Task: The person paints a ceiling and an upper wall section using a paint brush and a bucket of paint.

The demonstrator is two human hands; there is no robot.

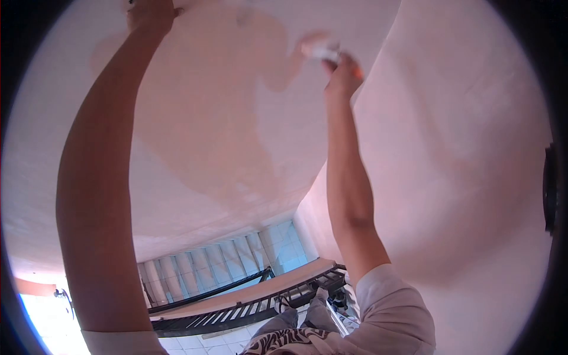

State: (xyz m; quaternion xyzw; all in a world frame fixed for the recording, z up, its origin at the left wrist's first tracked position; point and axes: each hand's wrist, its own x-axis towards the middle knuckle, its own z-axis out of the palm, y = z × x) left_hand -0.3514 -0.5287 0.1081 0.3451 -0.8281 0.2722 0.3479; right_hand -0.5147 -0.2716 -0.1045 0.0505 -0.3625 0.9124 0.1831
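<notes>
My right hand (343, 74) is raised to the wall near the corner, its fingers closed round a pale hand tool (324, 52). That tool is blurred, and its whitish end lies close over the wall surface (207, 118); I cannot tell its exact kind. Up at the top left, my left hand (152, 15) reaches to the same wall with its thumb stretched out to the side. The frame's upper edge cuts off part of its fingers. A shadow of my body and arms falls across the wall between the two hands.
A second pale wall (461, 148) meets the first in a corner on the right. Far below are tiled stairs (207, 266) and a dark metal railing (236, 313). My feet stand high above, beside the railing. A dark round object (550, 189) shows at the right edge.
</notes>
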